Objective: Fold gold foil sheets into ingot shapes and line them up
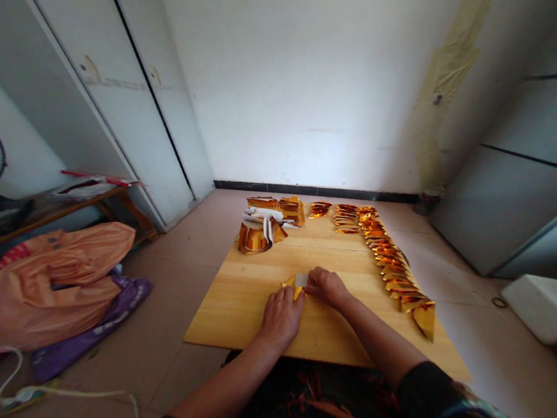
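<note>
A small sheet of gold foil paper [289, 281], partly folded with its pale grey back showing, lies on the wooden board [248, 299] in front of me. My left hand [281, 316] rests over its near edge, fingers closed together and holding it down. From the right, my right hand [326, 287] pinches the paper's other side between curled fingers; the fingertips are partly hidden. Along the board's right side runs a long row of folded gold foil pieces [390, 263], overlapping one another. Shorter stacks of folded pieces [345, 218] sit at the far edge.
Gold foil sheets [254, 236] and a white wrapped bundle [262, 214] lie at the board's far left. On the floor are an orange cloth bag [65, 280], a purple bag [101, 330] and a pale cord [88, 394]. A white box [546, 309] stands at right.
</note>
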A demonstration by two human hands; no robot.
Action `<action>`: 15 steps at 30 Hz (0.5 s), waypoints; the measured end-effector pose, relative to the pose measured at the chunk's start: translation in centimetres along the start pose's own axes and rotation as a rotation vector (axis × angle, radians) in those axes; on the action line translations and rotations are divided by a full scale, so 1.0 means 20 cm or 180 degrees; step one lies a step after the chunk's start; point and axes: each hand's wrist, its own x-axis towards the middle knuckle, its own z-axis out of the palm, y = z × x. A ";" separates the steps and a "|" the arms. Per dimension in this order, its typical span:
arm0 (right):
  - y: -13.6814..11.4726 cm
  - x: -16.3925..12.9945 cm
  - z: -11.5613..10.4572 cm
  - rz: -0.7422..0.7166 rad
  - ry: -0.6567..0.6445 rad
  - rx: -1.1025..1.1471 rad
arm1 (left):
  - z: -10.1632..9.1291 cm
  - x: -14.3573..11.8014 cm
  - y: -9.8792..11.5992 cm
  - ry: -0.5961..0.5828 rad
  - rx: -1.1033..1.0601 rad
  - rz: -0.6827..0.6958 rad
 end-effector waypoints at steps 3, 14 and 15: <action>0.01 0.00 -0.01 0.0021 0.0014 0.0281 | 0.00 0.00 0.01 -0.0012 -0.0014 -0.0110; 0.03 0.00 -0.04 0.0056 -0.0088 0.0780 | -0.02 0.02 0.05 0.0072 -0.0259 -0.0305; 0.02 0.00 -0.04 0.0081 -0.0072 0.0724 | -0.02 0.03 0.05 0.0091 -0.0302 -0.0318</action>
